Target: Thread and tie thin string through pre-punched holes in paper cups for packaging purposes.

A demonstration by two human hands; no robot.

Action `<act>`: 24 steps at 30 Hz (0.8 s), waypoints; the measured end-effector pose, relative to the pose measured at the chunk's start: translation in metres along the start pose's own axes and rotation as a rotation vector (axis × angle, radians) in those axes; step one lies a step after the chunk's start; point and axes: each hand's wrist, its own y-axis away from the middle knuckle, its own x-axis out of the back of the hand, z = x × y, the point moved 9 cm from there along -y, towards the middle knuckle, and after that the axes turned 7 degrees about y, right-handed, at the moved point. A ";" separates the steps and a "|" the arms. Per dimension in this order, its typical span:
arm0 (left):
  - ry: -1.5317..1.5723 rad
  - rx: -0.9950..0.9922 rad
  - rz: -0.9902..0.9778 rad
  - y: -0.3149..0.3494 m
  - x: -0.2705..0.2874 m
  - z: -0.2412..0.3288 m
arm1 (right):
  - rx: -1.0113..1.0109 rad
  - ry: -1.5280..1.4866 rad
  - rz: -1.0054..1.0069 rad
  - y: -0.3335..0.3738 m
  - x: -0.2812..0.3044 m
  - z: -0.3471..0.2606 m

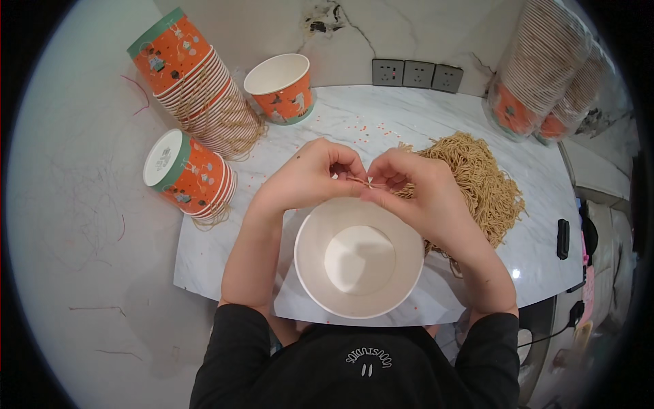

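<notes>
My left hand (308,176) and my right hand (421,189) meet just above the far rim of a paper bucket. Their fingertips pinch a thin cord (357,180), tan to reddish, with a small pale spot at the middle between them. Whether it passes through the bucket wall is hidden. The paper bucket (310,269) stands upright in front of me, its white inside facing up, at the table's near edge. Close beside my right hand lies a heap of tan cords (477,177), partly covered by that hand and forearm.
At the left stand a tall leaning bucket stack (204,95) and a shorter stack (194,174), both upside down with cords hanging. An orange bucket (283,95) stands behind; wrapped stacks (541,68) fill the far right. Orange scraps (364,128) dot the table (538,198). A black object (563,238) lies right.
</notes>
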 end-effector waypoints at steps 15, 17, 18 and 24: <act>-0.074 0.031 -0.033 0.006 0.004 0.000 | 0.004 0.260 0.045 0.005 -0.002 -0.002; -0.118 0.032 -0.055 0.010 0.008 0.003 | -0.016 0.311 0.004 0.007 -0.010 -0.007; -0.160 0.028 -0.087 0.011 0.007 0.004 | -0.017 0.312 0.005 0.009 -0.014 -0.007; -0.213 0.026 -0.099 0.016 0.010 0.005 | 0.149 0.275 -0.090 0.016 -0.043 -0.008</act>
